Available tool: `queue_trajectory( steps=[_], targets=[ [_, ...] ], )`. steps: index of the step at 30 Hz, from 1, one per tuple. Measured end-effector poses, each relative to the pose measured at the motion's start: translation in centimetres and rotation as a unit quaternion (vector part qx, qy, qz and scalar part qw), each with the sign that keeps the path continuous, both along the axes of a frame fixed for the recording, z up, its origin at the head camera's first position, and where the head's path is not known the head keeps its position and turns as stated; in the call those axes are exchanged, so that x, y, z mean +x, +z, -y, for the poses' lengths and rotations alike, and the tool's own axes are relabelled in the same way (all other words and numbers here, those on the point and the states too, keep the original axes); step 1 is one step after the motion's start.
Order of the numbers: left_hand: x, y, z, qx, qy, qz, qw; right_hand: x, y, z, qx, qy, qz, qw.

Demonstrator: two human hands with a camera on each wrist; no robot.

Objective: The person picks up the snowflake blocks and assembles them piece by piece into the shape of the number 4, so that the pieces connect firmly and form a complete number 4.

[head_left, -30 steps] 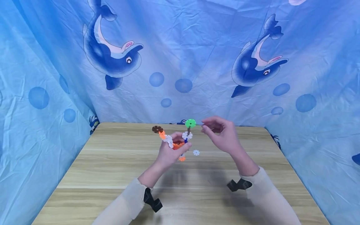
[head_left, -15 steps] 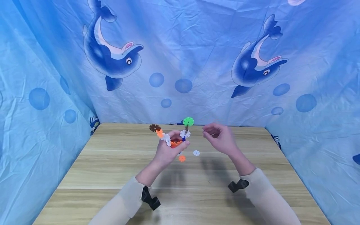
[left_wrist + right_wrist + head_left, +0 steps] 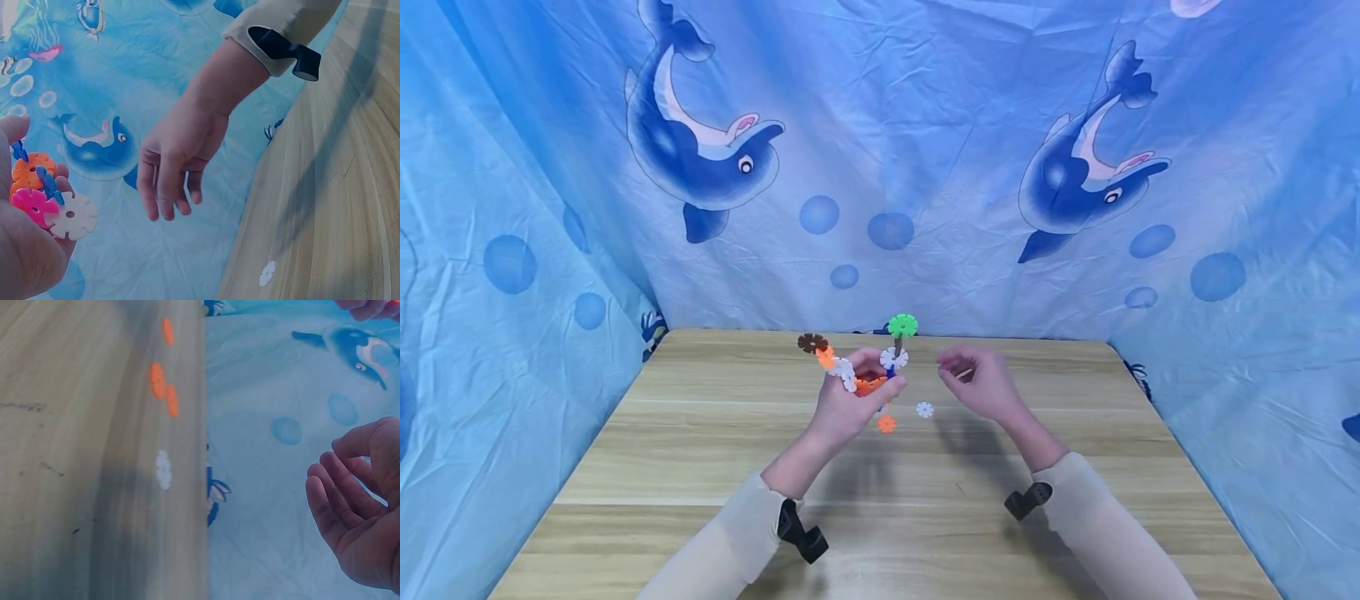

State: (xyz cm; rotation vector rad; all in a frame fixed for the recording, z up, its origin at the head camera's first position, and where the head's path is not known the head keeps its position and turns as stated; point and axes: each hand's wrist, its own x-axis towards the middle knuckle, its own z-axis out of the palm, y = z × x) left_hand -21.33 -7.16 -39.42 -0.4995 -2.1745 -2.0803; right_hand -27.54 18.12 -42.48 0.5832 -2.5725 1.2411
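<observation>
Grasping an assembly of notched plastic discs [image 3: 844, 372] with the left grip [image 3: 848, 402], clasped between thumb and curled fingers and held raised above the bench [image 3: 700, 442]. Extending at the far left end of the assembly to a brown disc [image 3: 812, 342]; rising at the right side through an upright white disc [image 3: 893, 358] to a green disc [image 3: 902, 325] at the top. Note in the left wrist view a pink disc [image 3: 34, 206] and a pale disc [image 3: 74, 219], joined into the part nearest the curled fingers. Released at the right grip [image 3: 981, 385] — loosely bent at the fingers, raised over the bench, near the assembly but not touching. See on the bench a loose white disc [image 3: 925, 410] and three loose orange discs [image 3: 157, 381] — blurred in the right wrist view.
</observation>
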Motion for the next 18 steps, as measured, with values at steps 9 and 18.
queue_trajectory(
  steps=[9,18],
  targets=[
    [0.1,0.0,0.0,0.006,0.003,-0.001,1.0000,-0.5,-1.5,0.0,0.017,0.001,0.036,0.9992],
    [0.2,0.1,0.1,0.006,0.003,-0.002,1.0000,-1.1,-3.6,0.0,0.047,0.005,0.064,0.9969]
  ],
)
